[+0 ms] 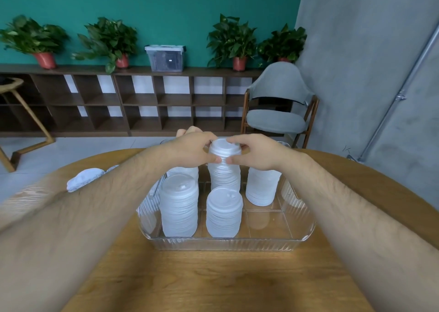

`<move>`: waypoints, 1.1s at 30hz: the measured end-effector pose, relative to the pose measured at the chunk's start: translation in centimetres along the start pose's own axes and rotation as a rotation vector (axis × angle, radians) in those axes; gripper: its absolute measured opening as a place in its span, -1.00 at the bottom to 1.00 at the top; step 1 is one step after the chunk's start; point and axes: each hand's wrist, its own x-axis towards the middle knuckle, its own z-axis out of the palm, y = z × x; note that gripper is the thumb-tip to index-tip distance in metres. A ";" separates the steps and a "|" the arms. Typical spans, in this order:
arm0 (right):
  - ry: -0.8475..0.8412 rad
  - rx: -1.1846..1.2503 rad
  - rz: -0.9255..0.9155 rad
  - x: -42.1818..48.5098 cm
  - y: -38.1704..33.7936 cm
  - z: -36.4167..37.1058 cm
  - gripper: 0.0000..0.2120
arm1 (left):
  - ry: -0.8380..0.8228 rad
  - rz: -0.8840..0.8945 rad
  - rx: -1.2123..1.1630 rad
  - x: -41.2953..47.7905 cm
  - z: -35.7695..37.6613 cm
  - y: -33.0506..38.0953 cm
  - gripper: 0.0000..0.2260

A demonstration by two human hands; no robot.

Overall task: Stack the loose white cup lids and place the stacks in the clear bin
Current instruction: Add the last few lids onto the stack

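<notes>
A clear ribbed bin (225, 244) stands on the round wooden table (213, 278) and holds several upright stacks of white cup lids. Both my hands grip the top of the tall back-middle stack (224, 169) from either side. My left hand (190, 149) and my right hand (255, 151) curl round its upper lids, thumbs meeting at the front. A front-left stack (178, 207), a front-middle stack (224, 213) and a right stack (261, 186) stand free in the bin. Loose lids (83, 181) lie on the table to the left, partly behind my left forearm.
The bin's front-right corner (273, 219) holds no stack. A grey chair (278, 105) stands beyond the table on the right. Low dark shelving with potted plants and a lidded storage box (166, 57) lines the green back wall.
</notes>
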 end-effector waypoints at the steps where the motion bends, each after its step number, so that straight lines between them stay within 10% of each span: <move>1: 0.008 0.006 -0.005 0.0 -0.1 -0.1 -0.28 | 0.011 0.002 0.000 0.0 -0.1 0.0 -0.65; 33: 0.024 0.039 -0.055 -10.6 -2.7 3.7 -0.34 | -0.076 0.006 0.121 -8.2 3.2 1.6 -0.44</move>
